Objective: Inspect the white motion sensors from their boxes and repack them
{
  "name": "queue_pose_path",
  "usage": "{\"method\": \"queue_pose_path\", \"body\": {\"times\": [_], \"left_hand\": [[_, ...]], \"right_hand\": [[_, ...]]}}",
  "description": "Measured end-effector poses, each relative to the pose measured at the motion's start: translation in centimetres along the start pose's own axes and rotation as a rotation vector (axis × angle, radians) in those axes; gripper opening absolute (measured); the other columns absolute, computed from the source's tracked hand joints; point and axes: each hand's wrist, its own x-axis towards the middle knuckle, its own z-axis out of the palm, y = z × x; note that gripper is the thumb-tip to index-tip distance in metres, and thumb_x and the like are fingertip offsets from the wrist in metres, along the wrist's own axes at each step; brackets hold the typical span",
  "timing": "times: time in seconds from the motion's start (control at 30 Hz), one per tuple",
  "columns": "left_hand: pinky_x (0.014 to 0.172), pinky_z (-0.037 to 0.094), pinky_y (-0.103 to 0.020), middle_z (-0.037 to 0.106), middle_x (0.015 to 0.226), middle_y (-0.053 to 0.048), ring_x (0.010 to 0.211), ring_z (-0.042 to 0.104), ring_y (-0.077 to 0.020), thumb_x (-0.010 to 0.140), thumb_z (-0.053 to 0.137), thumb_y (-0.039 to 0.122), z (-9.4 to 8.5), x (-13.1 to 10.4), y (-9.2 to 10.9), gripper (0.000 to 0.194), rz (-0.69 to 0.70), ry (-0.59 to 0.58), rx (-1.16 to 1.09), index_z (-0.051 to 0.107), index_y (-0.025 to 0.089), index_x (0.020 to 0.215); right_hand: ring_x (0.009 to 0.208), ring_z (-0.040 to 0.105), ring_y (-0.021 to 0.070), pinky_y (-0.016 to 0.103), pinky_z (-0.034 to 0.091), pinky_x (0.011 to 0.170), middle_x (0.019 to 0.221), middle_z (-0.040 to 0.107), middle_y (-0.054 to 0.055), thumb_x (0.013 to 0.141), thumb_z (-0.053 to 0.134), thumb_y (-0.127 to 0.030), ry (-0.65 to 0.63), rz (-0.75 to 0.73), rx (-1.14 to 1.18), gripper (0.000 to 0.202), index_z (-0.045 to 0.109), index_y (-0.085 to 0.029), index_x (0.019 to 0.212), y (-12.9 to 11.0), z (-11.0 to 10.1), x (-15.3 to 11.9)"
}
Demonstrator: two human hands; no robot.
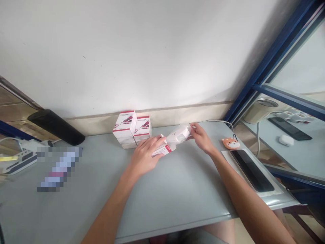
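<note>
My left hand (pixel 146 154) is wrapped over a small white and red carton (pixel 164 150) lying on the grey table, covering much of it. From the carton's right end, where a flap stands up, extends a white item in a clear plastic bag (pixel 179 134); its exact kind is hidden by the wrapping. My right hand (pixel 200 136) pinches the far right end of that bag between thumb and fingers. Just left of and behind my left hand, several similar white and red boxes (pixel 125 122) are stacked against the wall.
On the right lie an orange animal-faced case (pixel 231 143) and a black phone (pixel 251 170) on a white sheet. A black cylindrical object (pixel 57 127) leans at the left, near a power strip (pixel 21 161) and a pixelated item (pixel 59 167). A blue-framed mirror (pixel 289 135) borders the right.
</note>
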Motion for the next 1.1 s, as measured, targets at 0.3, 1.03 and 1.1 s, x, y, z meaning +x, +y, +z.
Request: {"method": "queue_pose_path", "body": {"times": [0.3,1.03,1.1], "left_hand": [[0.091,0.061,-0.039,0.074,0.136,-0.003,0.119,0.072,-0.0281,0.093,0.073,0.03,-0.5,3.0,1.4,0.079,-0.113,-0.182,-0.154,0.037,0.042,0.162],[0.109,0.049,-0.045,0.067,0.141,-0.012,0.124,0.066,-0.0278,0.104,0.057,0.052,2.5,6.7,3.3,0.053,-0.681,-0.105,-1.134,0.052,0.029,0.152],[0.101,0.054,-0.043,0.069,0.135,-0.013,0.113,0.069,-0.0254,0.101,0.065,0.048,2.2,4.9,3.9,0.05,-0.8,-0.071,-1.447,0.057,0.024,0.144]], "right_hand": [[0.065,0.07,0.0165,0.031,0.063,0.059,0.077,0.07,-0.001,0.074,0.075,-0.036,0.384,0.192,0.462,0.029,0.053,-0.023,0.088,-0.1,-3.8,1.2],[0.062,0.069,0.0169,0.033,0.061,0.066,0.075,0.07,-0.003,0.079,0.079,-0.045,0.337,0.229,0.507,0.037,0.057,-0.024,0.1,-2.1,-1.0,-0.1],[0.059,0.068,0.0169,0.033,0.059,0.065,0.072,0.067,-0.005,0.083,0.077,-0.054,0.237,0.192,0.424,0.04,0.059,-0.025,0.105,-3.2,0.1,-0.9]]}}
